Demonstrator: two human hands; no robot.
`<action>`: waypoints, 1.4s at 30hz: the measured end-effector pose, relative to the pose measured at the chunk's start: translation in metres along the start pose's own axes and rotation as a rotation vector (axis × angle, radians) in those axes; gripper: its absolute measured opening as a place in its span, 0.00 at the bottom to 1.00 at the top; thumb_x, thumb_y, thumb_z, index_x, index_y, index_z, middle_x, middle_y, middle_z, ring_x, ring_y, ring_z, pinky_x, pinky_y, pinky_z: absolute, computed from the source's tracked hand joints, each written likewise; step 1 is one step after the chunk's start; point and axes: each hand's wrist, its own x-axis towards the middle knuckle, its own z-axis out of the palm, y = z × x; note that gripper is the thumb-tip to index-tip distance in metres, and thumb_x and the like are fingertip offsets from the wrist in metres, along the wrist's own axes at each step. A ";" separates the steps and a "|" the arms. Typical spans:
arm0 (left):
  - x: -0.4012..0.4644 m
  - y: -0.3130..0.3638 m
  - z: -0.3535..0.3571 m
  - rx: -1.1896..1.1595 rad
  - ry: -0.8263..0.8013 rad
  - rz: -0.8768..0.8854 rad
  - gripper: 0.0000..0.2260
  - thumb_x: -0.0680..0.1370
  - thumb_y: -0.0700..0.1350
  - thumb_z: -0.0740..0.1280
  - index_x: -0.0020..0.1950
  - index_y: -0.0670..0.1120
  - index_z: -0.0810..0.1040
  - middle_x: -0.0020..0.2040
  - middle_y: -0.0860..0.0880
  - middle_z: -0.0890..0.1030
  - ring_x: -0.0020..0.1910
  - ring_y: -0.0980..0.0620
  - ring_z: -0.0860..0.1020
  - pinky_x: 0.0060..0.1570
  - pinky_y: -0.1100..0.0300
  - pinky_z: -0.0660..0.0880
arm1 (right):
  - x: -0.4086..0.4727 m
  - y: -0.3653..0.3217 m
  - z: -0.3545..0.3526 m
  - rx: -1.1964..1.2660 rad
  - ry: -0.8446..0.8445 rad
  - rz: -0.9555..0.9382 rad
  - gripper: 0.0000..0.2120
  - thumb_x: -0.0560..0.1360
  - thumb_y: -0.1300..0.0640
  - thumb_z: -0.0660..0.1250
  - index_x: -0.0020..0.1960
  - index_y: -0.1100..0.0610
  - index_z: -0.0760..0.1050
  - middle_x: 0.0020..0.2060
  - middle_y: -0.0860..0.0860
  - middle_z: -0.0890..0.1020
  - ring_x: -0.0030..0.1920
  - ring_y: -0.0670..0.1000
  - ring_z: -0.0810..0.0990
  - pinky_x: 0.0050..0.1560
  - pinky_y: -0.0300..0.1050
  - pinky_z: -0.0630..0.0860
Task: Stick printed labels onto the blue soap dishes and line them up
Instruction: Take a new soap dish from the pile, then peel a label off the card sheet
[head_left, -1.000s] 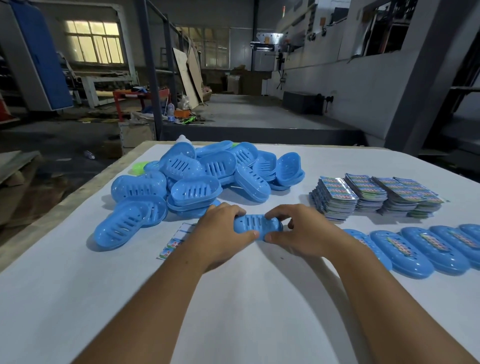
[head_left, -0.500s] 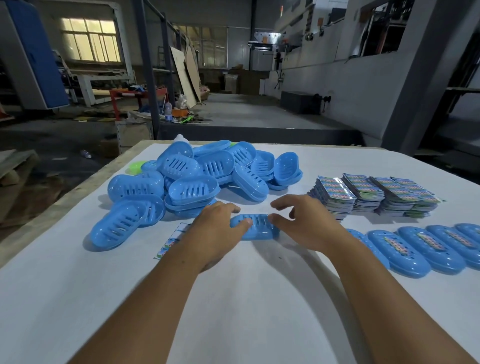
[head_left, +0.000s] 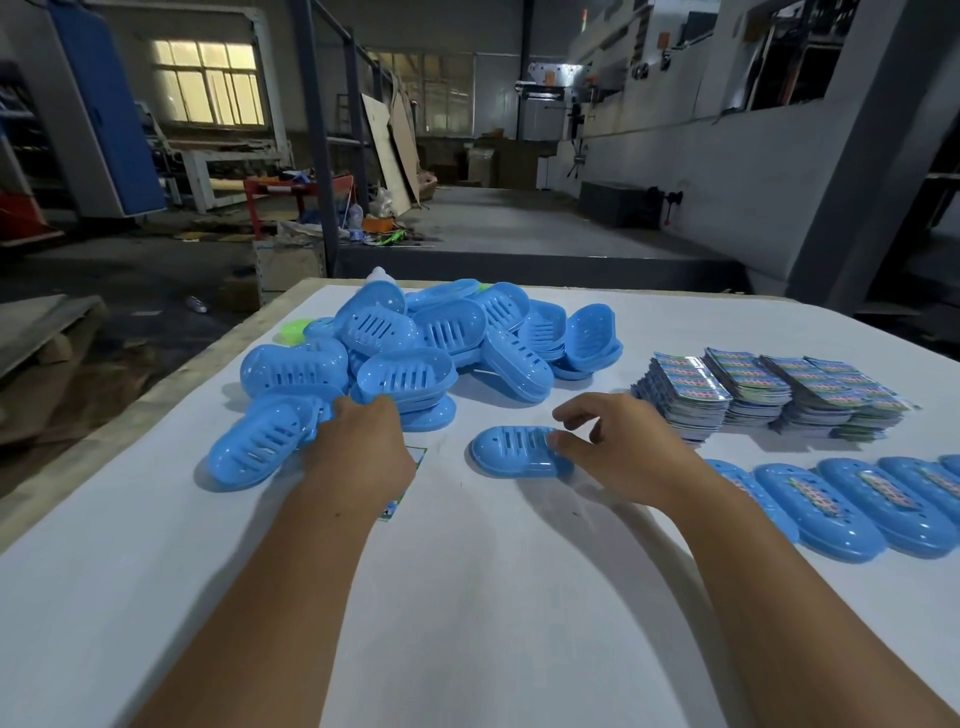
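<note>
A lone blue dish (head_left: 521, 451) lies upside down on the white counter (head_left: 467, 597), its slotted base up and bare of any label. The right hand (head_left: 618, 447) touches its right end with thumb and fingertips, the fingers loosely curled and spread rather than closed round it. The left hand (head_left: 363, 449) is well to the left of that dish, at the near edge of the pile (head_left: 415, 348) of unlabelled dishes; its fingers curl onto the rim of one dish there, though whether its grip has closed cannot be told. Under the left wrist lies a printed label (head_left: 402, 486), mostly hidden. Beyond the right hand stand several stacks of labels (head_left: 769, 395), colourful, the print too small to read. To the right of the right hand a row of labelled dishes (head_left: 852, 506) lies side by side, each with a strip label along its base; the writing is illegible.
</note>
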 end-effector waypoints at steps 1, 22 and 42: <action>0.000 -0.001 -0.001 -0.020 0.004 -0.005 0.20 0.76 0.40 0.65 0.68 0.45 0.70 0.63 0.41 0.70 0.59 0.41 0.75 0.58 0.51 0.73 | 0.000 -0.001 0.000 0.002 0.001 -0.001 0.15 0.76 0.44 0.70 0.61 0.45 0.79 0.49 0.38 0.81 0.42 0.38 0.76 0.45 0.39 0.70; 0.003 0.019 -0.008 -0.936 -0.071 0.142 0.03 0.71 0.40 0.76 0.39 0.45 0.83 0.29 0.51 0.82 0.27 0.58 0.78 0.29 0.68 0.72 | -0.007 -0.020 -0.003 0.329 -0.022 -0.039 0.09 0.75 0.45 0.73 0.53 0.46 0.81 0.45 0.40 0.85 0.45 0.42 0.83 0.50 0.38 0.77; -0.007 0.043 0.008 -1.171 -0.208 0.181 0.09 0.72 0.31 0.72 0.47 0.43 0.82 0.39 0.45 0.87 0.31 0.58 0.79 0.36 0.67 0.77 | -0.006 -0.031 -0.003 0.782 -0.025 0.136 0.14 0.75 0.61 0.75 0.60 0.57 0.79 0.38 0.52 0.88 0.36 0.47 0.86 0.33 0.35 0.77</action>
